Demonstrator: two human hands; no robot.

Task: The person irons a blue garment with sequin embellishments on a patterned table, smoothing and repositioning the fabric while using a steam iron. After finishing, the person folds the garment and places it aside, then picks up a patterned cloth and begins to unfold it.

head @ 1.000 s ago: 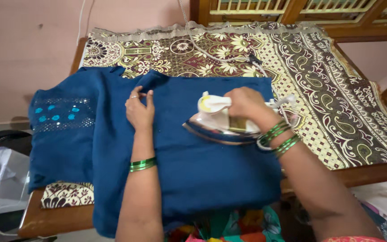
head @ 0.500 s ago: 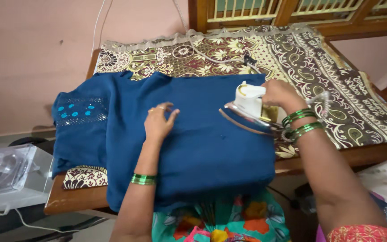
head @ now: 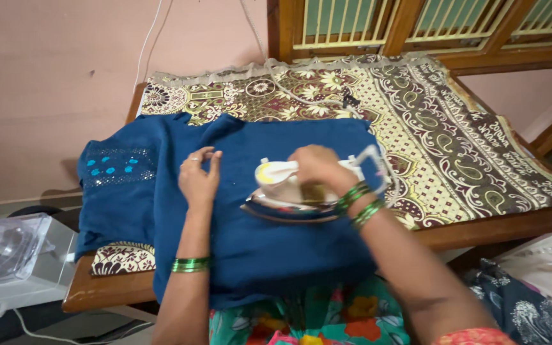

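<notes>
so it's a wooden table (head: 107,291) pushed up near a pink wall, covered almost fully by a patterned brown and cream cloth (head: 455,147) with paisley and flowers. a dark blue garment (head: 269,246) is spread over the cloth's left half, its front edge hanging off the table

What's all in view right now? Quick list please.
garment: 1, dark blue, spread on the cloth
iron: 1, white, on the garment
cord: 1, pale, runs from the iron up the wall
cloth: 1, brown patterned, covers the table
table: 1, wooden
window frame: 1, wooden, behind
clear box: 1, low left
left hand: flat on the garment
right hand: grips the iron
</notes>
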